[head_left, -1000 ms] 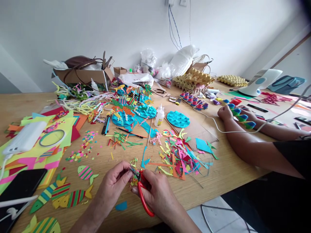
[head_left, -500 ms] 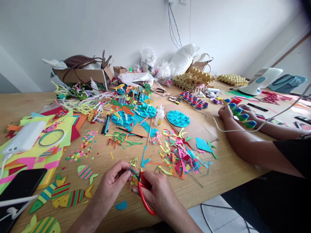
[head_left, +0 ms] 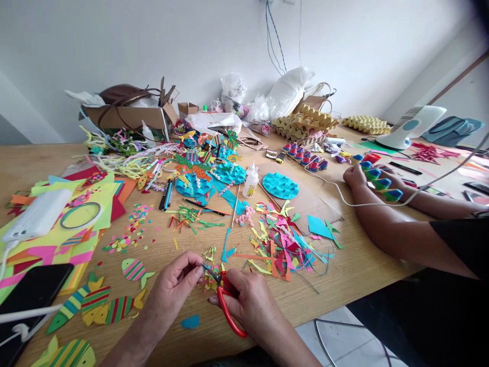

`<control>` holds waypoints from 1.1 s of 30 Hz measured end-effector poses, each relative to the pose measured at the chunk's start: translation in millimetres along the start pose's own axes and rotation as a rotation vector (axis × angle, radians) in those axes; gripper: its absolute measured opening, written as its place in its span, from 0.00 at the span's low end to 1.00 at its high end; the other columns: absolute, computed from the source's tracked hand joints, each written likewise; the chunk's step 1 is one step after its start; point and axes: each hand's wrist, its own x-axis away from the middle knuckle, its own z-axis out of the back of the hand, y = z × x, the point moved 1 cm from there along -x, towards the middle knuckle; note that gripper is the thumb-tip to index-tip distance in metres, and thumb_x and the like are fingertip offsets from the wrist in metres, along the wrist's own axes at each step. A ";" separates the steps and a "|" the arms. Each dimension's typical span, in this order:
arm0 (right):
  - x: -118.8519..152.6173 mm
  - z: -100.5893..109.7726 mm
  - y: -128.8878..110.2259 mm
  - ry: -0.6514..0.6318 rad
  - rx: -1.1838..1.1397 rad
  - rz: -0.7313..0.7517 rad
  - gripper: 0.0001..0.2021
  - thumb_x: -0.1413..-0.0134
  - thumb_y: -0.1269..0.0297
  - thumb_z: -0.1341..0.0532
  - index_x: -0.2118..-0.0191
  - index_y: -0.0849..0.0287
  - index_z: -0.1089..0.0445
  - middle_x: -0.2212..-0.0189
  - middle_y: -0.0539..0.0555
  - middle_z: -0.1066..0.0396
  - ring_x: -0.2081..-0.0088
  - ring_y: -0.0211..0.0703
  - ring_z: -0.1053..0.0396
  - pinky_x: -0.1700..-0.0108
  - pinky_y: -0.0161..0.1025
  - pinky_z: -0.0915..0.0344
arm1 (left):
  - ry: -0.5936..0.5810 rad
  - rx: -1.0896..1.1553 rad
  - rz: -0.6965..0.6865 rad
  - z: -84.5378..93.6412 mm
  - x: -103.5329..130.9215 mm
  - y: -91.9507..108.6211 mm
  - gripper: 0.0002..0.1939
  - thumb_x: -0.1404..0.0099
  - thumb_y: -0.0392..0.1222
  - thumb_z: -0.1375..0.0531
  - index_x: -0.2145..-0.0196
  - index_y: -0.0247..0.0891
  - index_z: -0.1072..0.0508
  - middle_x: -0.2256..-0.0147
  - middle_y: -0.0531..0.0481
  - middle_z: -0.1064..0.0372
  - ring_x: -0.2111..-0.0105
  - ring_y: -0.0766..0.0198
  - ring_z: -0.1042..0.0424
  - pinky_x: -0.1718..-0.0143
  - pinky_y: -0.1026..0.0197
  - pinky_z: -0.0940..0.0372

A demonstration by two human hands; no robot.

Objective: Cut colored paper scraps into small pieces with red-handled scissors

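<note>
My right hand (head_left: 250, 300) grips red-handled scissors (head_left: 228, 311) with fingers through the loops. Their dark blades point up and left, the tips meeting my left fingertips. My left hand (head_left: 179, 280) is closed in a pinch; whatever sits between thumb and fingers is too small and covered to make out. Tiny yellow-green paper clippings (head_left: 211, 283) lie beneath the blades. A blue paper scrap (head_left: 190, 321) rests on the table below, between my wrists. Left of my left hand lie striped paper fish, among them a pink-and-green fish (head_left: 133, 270) and a red-and-green fish (head_left: 121, 309).
Paper offcuts (head_left: 284, 244) spread right of my hands. A glue bottle (head_left: 250, 182) stands beyond, beside a blue-painted egg-carton disc (head_left: 280, 185). At right, another person's hands (head_left: 357, 178) hold a painted egg-carton strip (head_left: 378, 178). A phone (head_left: 34, 290) and coloured paper sheets (head_left: 103, 199) lie left.
My left hand has shifted slightly left, still pinching at the scissor tips. The blue scrap below my hands shows a different, more angular outline.
</note>
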 end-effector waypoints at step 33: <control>-0.1 -2.6 5.2 -0.002 0.072 0.043 0.23 0.47 0.46 0.48 0.83 0.59 0.41 0.86 0.46 0.44 0.83 0.32 0.51 0.79 0.30 0.55 | -0.090 0.054 -0.005 3.9 1.5 -2.2 0.08 0.40 0.39 0.46 0.75 0.39 0.32 0.78 0.57 0.39 0.74 0.66 0.39 0.71 0.68 0.42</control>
